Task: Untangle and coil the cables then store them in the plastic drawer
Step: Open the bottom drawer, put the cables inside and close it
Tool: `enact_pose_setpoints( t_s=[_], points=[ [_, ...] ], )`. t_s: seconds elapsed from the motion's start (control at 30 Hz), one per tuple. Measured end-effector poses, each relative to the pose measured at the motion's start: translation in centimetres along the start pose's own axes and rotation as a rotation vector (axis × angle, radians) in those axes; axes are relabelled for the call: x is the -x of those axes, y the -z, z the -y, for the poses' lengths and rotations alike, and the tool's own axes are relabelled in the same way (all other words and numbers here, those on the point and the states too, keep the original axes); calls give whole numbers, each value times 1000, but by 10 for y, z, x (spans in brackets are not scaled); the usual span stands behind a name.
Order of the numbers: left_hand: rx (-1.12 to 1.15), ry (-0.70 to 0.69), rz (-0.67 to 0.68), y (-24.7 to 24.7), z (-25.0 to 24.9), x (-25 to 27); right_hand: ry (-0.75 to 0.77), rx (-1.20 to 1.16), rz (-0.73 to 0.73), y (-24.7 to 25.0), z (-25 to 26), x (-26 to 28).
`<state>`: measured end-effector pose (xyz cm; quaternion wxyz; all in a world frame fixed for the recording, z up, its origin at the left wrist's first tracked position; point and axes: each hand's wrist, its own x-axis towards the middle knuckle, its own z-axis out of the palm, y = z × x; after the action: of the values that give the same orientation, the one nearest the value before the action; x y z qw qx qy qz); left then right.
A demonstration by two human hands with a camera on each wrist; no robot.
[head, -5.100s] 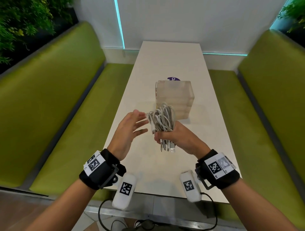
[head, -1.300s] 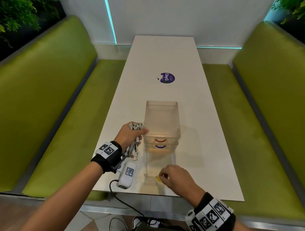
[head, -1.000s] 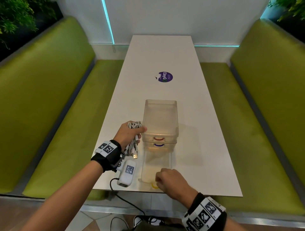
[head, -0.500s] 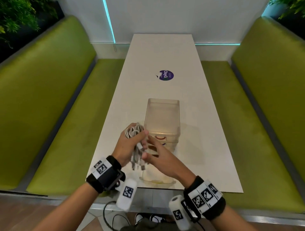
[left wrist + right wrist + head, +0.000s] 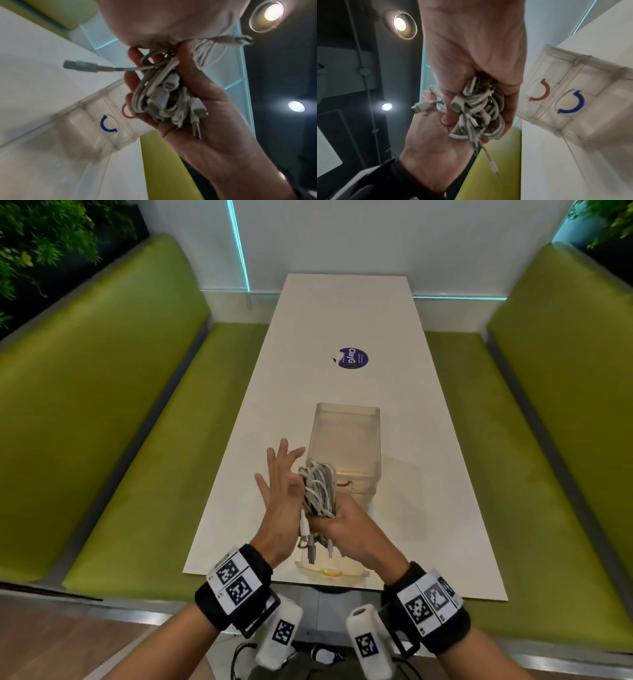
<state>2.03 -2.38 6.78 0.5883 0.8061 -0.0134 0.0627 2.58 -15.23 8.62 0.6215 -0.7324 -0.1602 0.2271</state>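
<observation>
Cables (image 5: 318, 491): white bundle, bunched in the right hand's grip, above the tabletop (image 5: 346, 316).
Right hand (image 5: 346, 529): fingers curled round the bundle's lower part (plugs dangle below the grip).
Left hand (image 5: 279, 491): fingers straight and spread, palm against the bundle's left side.
Plastic drawer (image 5: 330, 572): bottom one pulled out, below the grip.
Drawer unit (image 5: 344, 446): just beyond the grip.

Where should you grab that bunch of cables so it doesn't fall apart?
Wrap round the bundle's middle, coming from the right as the right hand does. The loops stack together there; the plugs dangle loose underneath, so they give no firm hold.
</observation>
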Motion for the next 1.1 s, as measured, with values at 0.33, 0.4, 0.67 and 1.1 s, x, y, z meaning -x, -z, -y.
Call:
enact_pose_setpoints(
  t_s=[0.33,0.4,0.67,1.1],
  points=[
    [-178,-49,61,14,11,-23,-416,647,42,48,-30,-1],
    [-413,-123,165,14,19,-40,-525,1016,86,47,-37,-8],
    [-701,-169,411,-1,35,-71,-640,1588,219,-7,-59,-43],
    [-826,-139,377,11,32,-80,-749,924,-394,-20,-101,-73]
  ],
)
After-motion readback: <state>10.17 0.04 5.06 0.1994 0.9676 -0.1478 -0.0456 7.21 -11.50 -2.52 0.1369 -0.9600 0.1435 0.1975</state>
